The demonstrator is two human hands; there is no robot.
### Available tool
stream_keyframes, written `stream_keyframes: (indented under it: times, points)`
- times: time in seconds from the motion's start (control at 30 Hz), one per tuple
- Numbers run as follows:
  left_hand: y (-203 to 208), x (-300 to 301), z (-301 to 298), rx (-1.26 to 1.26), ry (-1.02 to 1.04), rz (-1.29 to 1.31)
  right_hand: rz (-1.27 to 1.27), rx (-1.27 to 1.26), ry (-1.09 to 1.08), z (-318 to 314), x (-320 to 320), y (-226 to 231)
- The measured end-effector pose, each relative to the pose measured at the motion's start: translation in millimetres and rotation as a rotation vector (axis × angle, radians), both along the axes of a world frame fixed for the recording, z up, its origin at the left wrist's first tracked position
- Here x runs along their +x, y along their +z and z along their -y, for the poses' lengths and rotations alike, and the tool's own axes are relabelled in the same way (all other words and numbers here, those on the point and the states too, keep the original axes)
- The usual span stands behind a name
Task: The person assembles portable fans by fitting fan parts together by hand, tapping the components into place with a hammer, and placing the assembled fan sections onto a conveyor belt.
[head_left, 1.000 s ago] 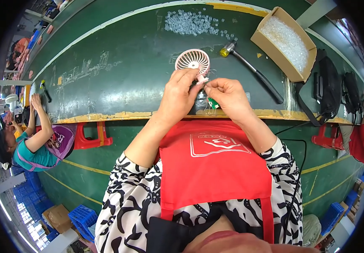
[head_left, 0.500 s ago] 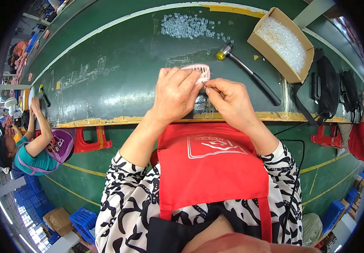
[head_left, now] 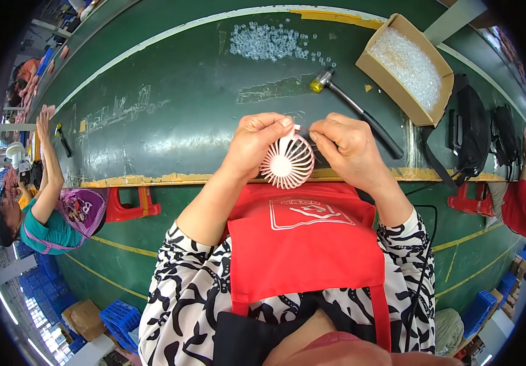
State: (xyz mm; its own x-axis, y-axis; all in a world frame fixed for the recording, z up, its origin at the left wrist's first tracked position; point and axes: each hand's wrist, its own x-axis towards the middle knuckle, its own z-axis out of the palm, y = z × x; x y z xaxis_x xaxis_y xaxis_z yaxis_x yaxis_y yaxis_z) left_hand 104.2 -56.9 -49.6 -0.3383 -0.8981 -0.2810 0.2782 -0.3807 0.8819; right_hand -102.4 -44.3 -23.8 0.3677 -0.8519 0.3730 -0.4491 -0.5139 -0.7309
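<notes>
Pink plastic, the round fan grille [head_left: 286,161] now faces the camera full-on, where half a second ago it stood edge-on between the hands, so the work has passed to its rim. It sits at the table's [head_left: 171,91] near edge; the left hand [head_left: 255,141] pinches its ten-o'clock rim, and the right hand [head_left: 343,141] presses a small white piece at twelve o'clock with pinched fingers.

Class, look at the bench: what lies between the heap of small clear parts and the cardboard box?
In the head view, a hammer's yellow-tipped head lies between the heap of clear parts and the cardboard box; the rest is bare green bench.
</notes>
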Motion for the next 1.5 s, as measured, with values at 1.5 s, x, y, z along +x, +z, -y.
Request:
stream_keyframes:
  times: [1.5]
  points:
    - [-49.6,0.5,-11.8,-0.869,0.214,1.132,0.038,-0.158,-0.344,-8.0,-3.5,26.6]
